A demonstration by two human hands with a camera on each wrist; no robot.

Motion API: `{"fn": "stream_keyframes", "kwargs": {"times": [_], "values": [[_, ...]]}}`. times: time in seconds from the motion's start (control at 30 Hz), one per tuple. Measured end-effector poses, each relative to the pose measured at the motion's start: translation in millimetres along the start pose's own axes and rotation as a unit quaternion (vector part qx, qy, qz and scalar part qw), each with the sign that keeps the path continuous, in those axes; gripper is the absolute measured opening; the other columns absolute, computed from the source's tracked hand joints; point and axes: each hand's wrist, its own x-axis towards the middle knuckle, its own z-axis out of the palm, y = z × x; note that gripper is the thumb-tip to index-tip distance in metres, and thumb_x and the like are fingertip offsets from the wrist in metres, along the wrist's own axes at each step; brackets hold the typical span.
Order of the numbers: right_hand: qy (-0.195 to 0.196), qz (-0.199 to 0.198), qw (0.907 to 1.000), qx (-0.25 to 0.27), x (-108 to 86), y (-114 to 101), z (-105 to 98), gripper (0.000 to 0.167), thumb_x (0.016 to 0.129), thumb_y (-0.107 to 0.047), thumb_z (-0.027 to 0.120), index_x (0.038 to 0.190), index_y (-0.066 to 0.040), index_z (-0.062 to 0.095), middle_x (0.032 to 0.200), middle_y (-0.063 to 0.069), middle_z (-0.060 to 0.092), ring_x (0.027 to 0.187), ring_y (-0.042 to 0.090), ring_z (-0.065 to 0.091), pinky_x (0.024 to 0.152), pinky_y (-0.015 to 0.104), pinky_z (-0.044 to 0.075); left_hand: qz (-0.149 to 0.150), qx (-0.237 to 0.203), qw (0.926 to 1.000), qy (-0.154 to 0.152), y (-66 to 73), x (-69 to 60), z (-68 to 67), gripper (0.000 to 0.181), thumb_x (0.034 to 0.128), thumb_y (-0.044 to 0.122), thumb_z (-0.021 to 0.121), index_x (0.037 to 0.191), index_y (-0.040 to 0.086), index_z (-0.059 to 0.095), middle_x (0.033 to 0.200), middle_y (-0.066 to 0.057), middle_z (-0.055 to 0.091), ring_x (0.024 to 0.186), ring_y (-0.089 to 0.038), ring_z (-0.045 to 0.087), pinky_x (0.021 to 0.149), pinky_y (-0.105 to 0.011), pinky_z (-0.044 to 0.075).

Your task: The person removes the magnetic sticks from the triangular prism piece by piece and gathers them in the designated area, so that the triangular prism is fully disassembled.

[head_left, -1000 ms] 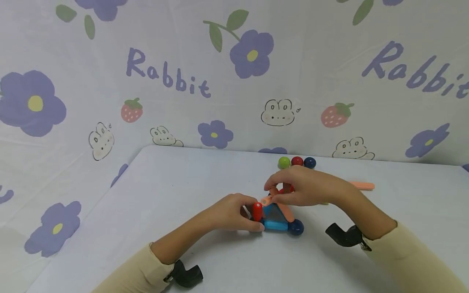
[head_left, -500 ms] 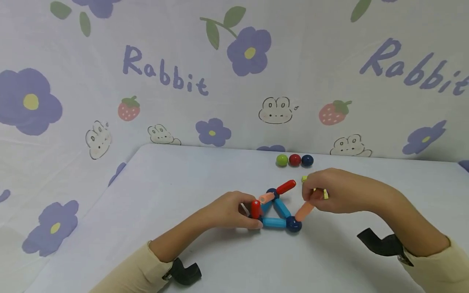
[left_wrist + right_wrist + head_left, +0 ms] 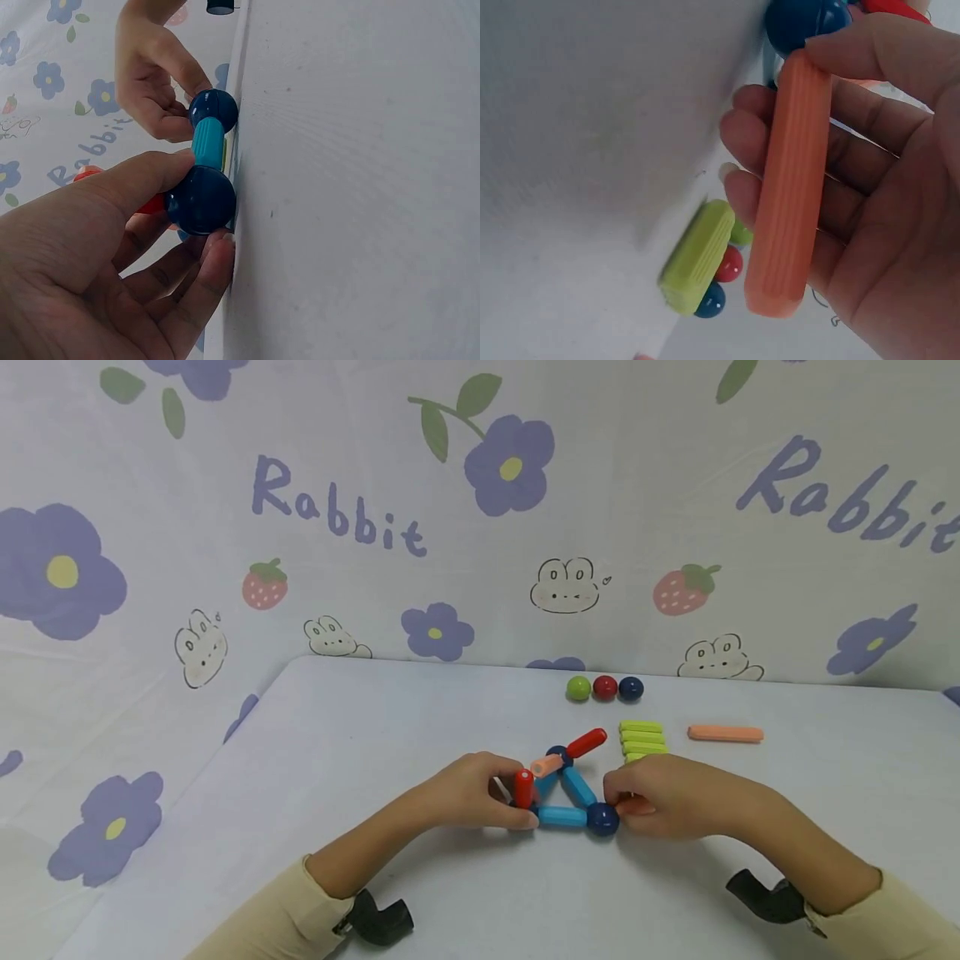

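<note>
A triangle of blue rods [image 3: 562, 817] joined by dark blue balls [image 3: 602, 819] lies on the table. My left hand [image 3: 468, 793] grips its left ball [image 3: 200, 200] between thumb and fingers, beside an upright red rod [image 3: 523, 788]. A second red rod [image 3: 586, 743] and a short-looking orange rod [image 3: 547, 766] extend near the back ball [image 3: 558, 756]. At the right ball, my right hand [image 3: 675, 797] holds a long orange rod [image 3: 789, 187] with thumb and curled fingers; in the right wrist view the rod's end meets the ball [image 3: 802, 22].
Several yellow-green rods [image 3: 642, 737] lie behind my right hand, with another orange rod [image 3: 725, 733] to their right. Green [image 3: 578, 688], red [image 3: 605, 687] and dark blue [image 3: 631, 688] balls stand in a row near the table's back edge.
My right hand has moved from above the triangle out to its right, then in beside the right ball, tilting the held orange rod away from the triangle. The left hand keeps its grip.
</note>
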Motion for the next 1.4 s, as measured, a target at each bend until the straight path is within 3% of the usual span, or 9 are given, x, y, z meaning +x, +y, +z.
{"fn": "stream_keyframes", "kwargs": {"times": [0.27, 0.73, 1.0, 1.27, 1.4], "values": [[0.029, 0.007, 0.9991, -0.029, -2.9, -2.1, 5.5, 0.019, 0.086, -0.008, 0.07, 0.085, -0.024, 0.061, 0.07, -0.013, 0.046, 0.073, 0.006, 0.051, 0.062, 0.025, 0.042, 0.002, -0.002, 1.0, 0.0, 0.1, -0.2, 0.0, 0.02, 0.084, 0.03, 0.082, 0.098, 0.023, 0.07, 0.091, 0.009, 0.066, 0.083, -0.013, 0.063, 0.067, -0.029, 0.055], [0.066, 0.002, 0.991, -0.116, -5.1, -0.6, 14.8, 0.022, 0.081, -0.009, 0.075, 0.086, -0.024, 0.061, 0.071, -0.016, 0.046, 0.07, 0.004, 0.048, 0.061, 0.024, 0.043, 0.003, -0.002, 1.0, 0.003, 0.1, -0.4, 1.0, 0.021, 0.0836, 0.03, 0.082, 0.099, 0.023, 0.07, 0.09, 0.008, 0.066, 0.081, -0.013, 0.063, 0.066, -0.029, 0.055], [0.069, 0.026, 0.9915, -0.107, -12.4, 9.7, 12.9, 0.02, 0.083, -0.01, 0.081, 0.092, -0.022, 0.068, 0.084, -0.014, 0.056, 0.077, 0.007, 0.053, 0.07, 0.026, 0.053, 0.007, -0.003, 1.0, 0.002, 0.4, 0.1, 1.2, 0.021, 0.0835, 0.03, 0.082, 0.099, 0.022, 0.07, 0.09, 0.008, 0.066, 0.081, -0.014, 0.064, 0.066, -0.029, 0.055], [0.088, 0.062, 0.9879, -0.111, -28.4, 19.7, 7.8, 0.017, 0.083, -0.022, 0.083, 0.097, -0.021, 0.073, 0.091, -0.014, 0.061, 0.087, 0.011, 0.059, 0.08, 0.037, 0.057, 0.007, 0.002, 1.0, 0.003, 0.3, 0.5, 0.6, 0.022, 0.0838, 0.031, 0.082, 0.1, 0.023, 0.069, 0.092, 0.009, 0.065, 0.083, -0.013, 0.063, 0.067, -0.028, 0.055], [0.096, 0.06, 0.9861, -0.121, -34.7, 24.0, 5.6, 0.013, 0.083, -0.022, 0.084, 0.092, -0.022, 0.075, 0.084, -0.017, 0.059, 0.082, 0.008, 0.057, 0.074, 0.03, 0.056, 0.002, 0.003, 1.0, 0.004, 1.4, -0.3, 0.2, 0.022, 0.0836, 0.031, 0.082, 0.1, 0.022, 0.07, 0.092, 0.009, 0.065, 0.083, -0.013, 0.062, 0.067, -0.028, 0.055]]}}
